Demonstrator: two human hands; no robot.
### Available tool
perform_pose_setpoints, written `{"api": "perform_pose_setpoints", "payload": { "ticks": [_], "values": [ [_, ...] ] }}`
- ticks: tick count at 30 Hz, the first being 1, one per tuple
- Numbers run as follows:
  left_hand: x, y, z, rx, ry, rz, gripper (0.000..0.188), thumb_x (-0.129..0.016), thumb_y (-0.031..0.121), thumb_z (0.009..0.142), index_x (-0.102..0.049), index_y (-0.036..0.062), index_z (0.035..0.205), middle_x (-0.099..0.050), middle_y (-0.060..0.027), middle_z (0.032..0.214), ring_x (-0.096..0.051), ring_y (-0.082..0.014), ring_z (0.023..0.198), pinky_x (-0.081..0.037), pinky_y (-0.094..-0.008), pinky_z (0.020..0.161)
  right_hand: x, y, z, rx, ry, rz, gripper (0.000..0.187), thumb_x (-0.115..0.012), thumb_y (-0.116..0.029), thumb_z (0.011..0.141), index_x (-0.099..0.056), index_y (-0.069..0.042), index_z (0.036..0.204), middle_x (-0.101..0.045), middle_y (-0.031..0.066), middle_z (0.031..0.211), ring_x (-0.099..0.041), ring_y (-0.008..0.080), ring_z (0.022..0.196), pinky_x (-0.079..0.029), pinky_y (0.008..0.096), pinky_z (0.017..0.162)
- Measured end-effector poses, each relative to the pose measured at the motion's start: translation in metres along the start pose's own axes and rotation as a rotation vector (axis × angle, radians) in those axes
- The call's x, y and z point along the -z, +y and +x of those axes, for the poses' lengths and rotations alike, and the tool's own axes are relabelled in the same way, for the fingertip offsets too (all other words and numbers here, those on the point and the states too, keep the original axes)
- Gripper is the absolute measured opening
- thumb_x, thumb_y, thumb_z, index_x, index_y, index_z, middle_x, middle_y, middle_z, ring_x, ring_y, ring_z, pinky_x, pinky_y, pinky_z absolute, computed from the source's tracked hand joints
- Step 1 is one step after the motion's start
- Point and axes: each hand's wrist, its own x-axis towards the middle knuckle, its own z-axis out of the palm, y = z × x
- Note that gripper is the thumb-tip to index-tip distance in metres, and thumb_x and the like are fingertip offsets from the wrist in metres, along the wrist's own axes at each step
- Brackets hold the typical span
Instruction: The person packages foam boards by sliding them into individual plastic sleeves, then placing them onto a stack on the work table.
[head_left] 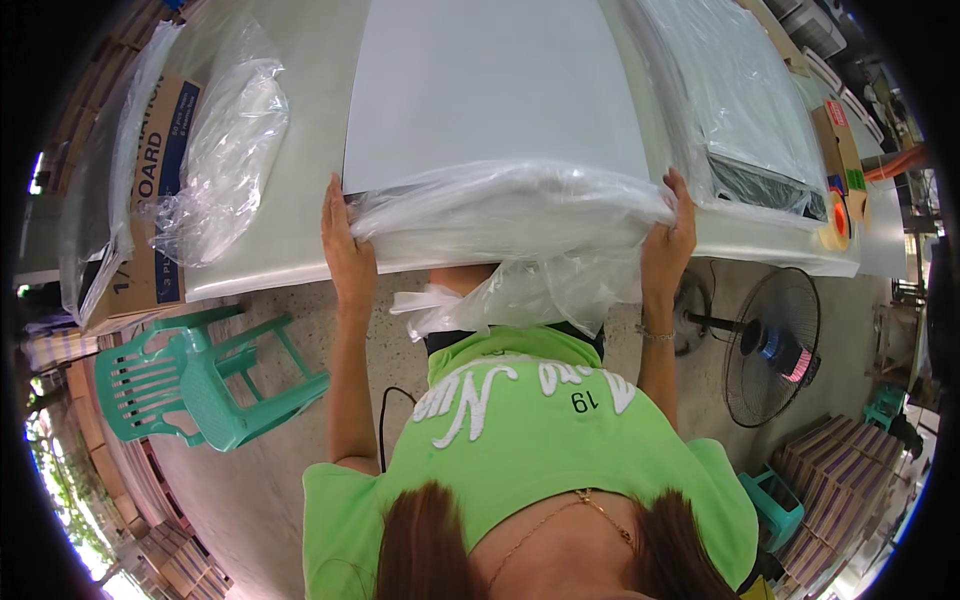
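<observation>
A large pale grey-white flat board (490,90), or a stack of them, lies on the table in front of me. Bunched clear plastic (510,200) runs along its near edge and hangs over the table's front toward my body. My left hand (348,245) grips the plastic at the near left corner, fingers pointing away from me along the side. At the near right corner, my right hand (670,240) holds the other end in the same way. The plastic is drawn between both hands, with their thumbs turned inward.
Loose clear plastic (235,150) and a cardboard box (160,200) lie on the left. A plastic-covered stack (755,110) and a tape roll (836,225) sit at the right. Below the table edge (240,285) stand a green plastic chair (215,380) and a fan (770,345).
</observation>
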Motion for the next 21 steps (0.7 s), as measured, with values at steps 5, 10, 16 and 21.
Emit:
{"api": "perform_pose_setpoints", "payload": {
  "ticks": [5, 10, 16, 21],
  "values": [
    [-0.005, 0.012, -0.002, 0.007, 0.012, -0.086, 0.087, -0.031, -0.021, 0.059, -0.024, -0.0013, 0.144, -0.031, -0.0202, 0.146, -0.032, -0.0367, 0.134, -0.033, -0.0405, 0.105, -0.012, 0.005, 0.007, 0.017, -0.108, -0.108, 0.061, -0.033, 0.012, 0.071, -0.048, 0.002, 0.130, -0.052, 0.0213, 0.129, -0.048, 0.0316, 0.123, -0.035, 0.0363, 0.105],
    [-0.004, 0.013, -0.001, 0.049, 0.031, -0.135, 0.089, -0.028, -0.021, 0.058, -0.023, 0.0007, 0.145, -0.032, -0.0214, 0.146, -0.032, -0.0356, 0.134, -0.034, -0.0401, 0.105, -0.011, -0.008, 0.008, -0.041, -0.104, -0.033, 0.057, -0.034, 0.012, 0.071, -0.053, 0.004, 0.124, -0.057, 0.0219, 0.123, -0.053, 0.0297, 0.117, -0.035, 0.0327, 0.103],
    [-0.003, 0.013, 0.001, 0.059, 0.118, -0.184, 0.084, -0.028, -0.021, 0.059, -0.036, 0.0002, 0.140, -0.041, -0.0185, 0.141, -0.040, -0.0323, 0.130, -0.037, -0.0368, 0.103, -0.002, -0.024, 0.014, -0.037, -0.073, 0.049, 0.058, -0.035, 0.013, 0.070, -0.057, 0.002, 0.121, -0.059, 0.0189, 0.122, -0.055, 0.0241, 0.115, -0.037, 0.0297, 0.100],
    [0.001, 0.017, 0.007, 0.102, 0.265, -0.243, 0.073, -0.033, -0.023, 0.060, -0.056, 0.0016, 0.124, -0.055, -0.0145, 0.128, -0.054, -0.0262, 0.116, -0.044, -0.0331, 0.097, 0.001, -0.033, 0.019, 0.052, 0.005, 0.165, 0.059, -0.035, 0.015, 0.066, -0.062, 0.000, 0.116, -0.061, 0.0142, 0.120, -0.056, 0.0228, 0.113, -0.037, 0.0309, 0.101]
  ]
}}
